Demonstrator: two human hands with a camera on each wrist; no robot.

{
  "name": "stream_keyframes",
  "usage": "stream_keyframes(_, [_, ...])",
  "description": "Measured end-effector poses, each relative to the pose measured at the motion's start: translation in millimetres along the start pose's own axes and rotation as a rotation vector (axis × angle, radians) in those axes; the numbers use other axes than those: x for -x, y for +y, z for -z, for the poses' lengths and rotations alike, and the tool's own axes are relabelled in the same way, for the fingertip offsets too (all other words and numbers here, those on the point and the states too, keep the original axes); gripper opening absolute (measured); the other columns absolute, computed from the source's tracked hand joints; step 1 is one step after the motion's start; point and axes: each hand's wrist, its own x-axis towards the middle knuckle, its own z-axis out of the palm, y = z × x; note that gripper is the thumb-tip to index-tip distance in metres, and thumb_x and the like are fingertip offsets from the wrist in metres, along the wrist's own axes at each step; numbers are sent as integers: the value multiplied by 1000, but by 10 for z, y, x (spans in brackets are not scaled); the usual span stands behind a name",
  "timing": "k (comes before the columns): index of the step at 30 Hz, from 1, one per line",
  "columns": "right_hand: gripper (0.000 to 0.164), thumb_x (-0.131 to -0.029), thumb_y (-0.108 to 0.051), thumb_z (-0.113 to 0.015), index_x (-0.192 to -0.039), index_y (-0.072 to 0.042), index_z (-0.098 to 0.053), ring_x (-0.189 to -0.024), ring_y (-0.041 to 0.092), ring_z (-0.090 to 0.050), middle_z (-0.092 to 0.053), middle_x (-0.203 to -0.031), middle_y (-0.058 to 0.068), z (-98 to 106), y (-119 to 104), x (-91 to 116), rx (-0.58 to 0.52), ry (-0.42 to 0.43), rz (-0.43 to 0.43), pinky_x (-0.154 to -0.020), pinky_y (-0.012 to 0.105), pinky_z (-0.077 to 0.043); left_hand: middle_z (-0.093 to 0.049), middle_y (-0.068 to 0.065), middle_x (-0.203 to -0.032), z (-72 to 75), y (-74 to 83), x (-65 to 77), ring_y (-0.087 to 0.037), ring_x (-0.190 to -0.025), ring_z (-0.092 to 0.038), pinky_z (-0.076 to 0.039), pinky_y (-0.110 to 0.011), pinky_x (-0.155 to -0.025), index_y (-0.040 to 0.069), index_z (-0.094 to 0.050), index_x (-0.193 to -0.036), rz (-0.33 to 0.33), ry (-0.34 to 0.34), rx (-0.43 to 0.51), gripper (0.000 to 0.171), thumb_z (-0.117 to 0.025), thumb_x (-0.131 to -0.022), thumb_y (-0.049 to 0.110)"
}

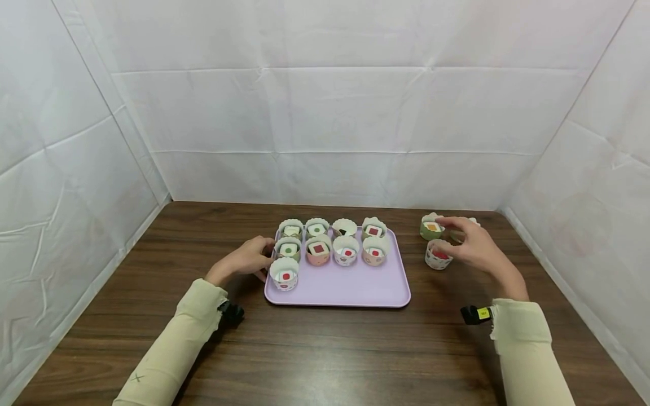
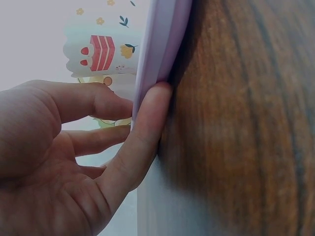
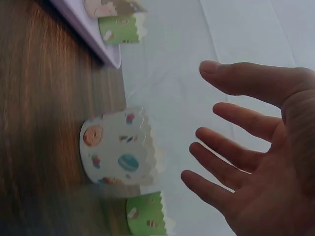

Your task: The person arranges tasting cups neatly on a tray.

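Note:
My left hand [image 1: 250,257] pinches the left rim of a lilac tray [image 1: 345,290], one finger against the tray's outer side, as the left wrist view shows. Beside that hand stands a white patterned paper baking cup [image 1: 285,274] with a red-marked white piece inside. My right hand [image 1: 472,242] hovers with spread fingers over a white patterned cup [image 1: 438,256] holding something red, right of the tray. In the right wrist view a gap shows between the fingers and this cup [image 3: 118,150]. Just behind it stands a green cup [image 1: 430,227] with an orange-marked piece.
Several more paper cups fill two rows at the tray's back, among them a pink cup [image 1: 318,251] and another pink-toned cup [image 1: 374,252]. Another cup is partly hidden behind my right hand. White sheeting [image 1: 345,113] encloses the brown wooden table [image 1: 325,355] at the back and sides.

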Motion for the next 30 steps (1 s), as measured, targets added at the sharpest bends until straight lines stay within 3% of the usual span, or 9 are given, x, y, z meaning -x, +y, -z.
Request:
stream_keyframes(8, [80, -88, -31, -82, -153, -3, -44, -139, 47, -47, -50, -149, 29, 3, 156, 6, 20, -70, -88, -110, 66, -46, -53, -29, -122, -9, -14, 0, -24, -87, -65, -67, -39, -68, -13, -49, -137, 0, 5, 1, 43, -54, -97, 2])
stream_keyframes(17, [82, -87, -17, -83, -153, 6, -39, -138, 53, -47, -49, -147, 36, -63, 315, -25, -51, -118, -80, -110, 65, -46, -55, -29, -119, -6, -8, 1, -24, -86, -66, -67, -39, -68, -14, -50, -136, -6, 0, 0, 42, -54, -97, 2])
stream_keyframes(25, [77, -88, -16, -82, -149, 8, -43, -132, 54, -51, -53, -142, 37, -94, 376, -32, -9, -135, -51, -106, 63, -48, -46, -31, -128, -12, -8, 0, -25, -89, -65, -67, -39, -68, -13, -49, -138, 11, 9, 0, 44, -54, -98, 2])
stream_keyframes(30, [76, -87, -16, -83, -148, 7, -45, -132, 49, -53, -54, -143, 34, -138, 429, -35, -11, -137, -61, -106, 56, -49, -54, -29, -122, -7, 2, 6, -24, -86, -66, -67, -40, -68, -13, -51, -136, -1, 2, -2, 42, -54, -97, 2])
